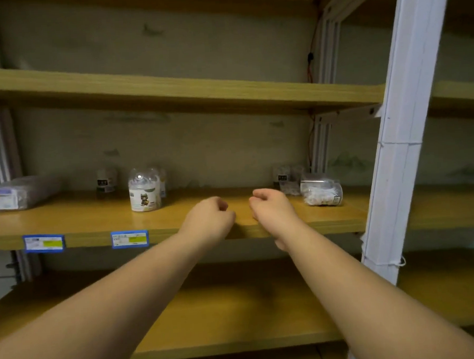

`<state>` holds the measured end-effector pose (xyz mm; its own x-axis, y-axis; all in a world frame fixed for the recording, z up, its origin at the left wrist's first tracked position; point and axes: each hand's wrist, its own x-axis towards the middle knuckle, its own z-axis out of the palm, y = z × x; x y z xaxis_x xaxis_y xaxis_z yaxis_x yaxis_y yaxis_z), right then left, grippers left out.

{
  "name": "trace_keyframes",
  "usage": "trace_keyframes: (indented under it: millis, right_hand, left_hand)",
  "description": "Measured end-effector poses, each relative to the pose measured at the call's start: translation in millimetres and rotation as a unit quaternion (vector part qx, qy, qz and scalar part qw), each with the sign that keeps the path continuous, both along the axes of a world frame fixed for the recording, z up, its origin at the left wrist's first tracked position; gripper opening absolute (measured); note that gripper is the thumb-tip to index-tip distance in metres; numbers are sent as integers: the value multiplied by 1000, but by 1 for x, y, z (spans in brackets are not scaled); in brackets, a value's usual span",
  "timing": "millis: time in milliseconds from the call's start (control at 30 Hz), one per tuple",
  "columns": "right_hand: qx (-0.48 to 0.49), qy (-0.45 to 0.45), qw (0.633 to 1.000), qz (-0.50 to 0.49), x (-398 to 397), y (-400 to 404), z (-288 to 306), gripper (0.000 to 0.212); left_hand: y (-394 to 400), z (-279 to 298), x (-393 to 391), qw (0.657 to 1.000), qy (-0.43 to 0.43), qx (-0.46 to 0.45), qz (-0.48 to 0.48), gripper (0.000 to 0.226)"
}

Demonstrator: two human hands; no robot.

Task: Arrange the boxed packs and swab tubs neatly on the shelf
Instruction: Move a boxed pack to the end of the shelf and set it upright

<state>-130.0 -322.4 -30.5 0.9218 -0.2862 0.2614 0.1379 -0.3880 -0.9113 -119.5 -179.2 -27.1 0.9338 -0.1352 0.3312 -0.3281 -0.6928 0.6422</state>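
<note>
Head camera view, left to right along the middle shelf [68,224]: a wrapped pack [17,192] lies flat at the far left, its long axis running back toward the wall, one short end facing out. Next stands an upright swab tub [144,192] with a cartoon label facing forward, and two more tubs [106,179] stand behind it near the wall. The left hand [208,222] hovers over the shelf's front edge, fingers loosely curled on nothing; the upright tub sits to its left and is nearer this hand. The right hand [271,209] hangs just beside it, likewise curled and empty. To its right a tub [321,192] lies tipped on its side, long axis across the shelf, with small packs [286,176] behind.
</note>
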Motion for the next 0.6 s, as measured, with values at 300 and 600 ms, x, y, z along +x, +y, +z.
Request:
trace_keyframes:
  millis: [300,600]
  right_hand:
    - [-136,106,981,-86,34,-68,39,13]
    - [-239,147,959,-25,64,-119,35,11]
  left_hand:
    - [-107,27,75,982,110,91,-120,51]
    - [-174,26,172,962,46,222,-153,71]
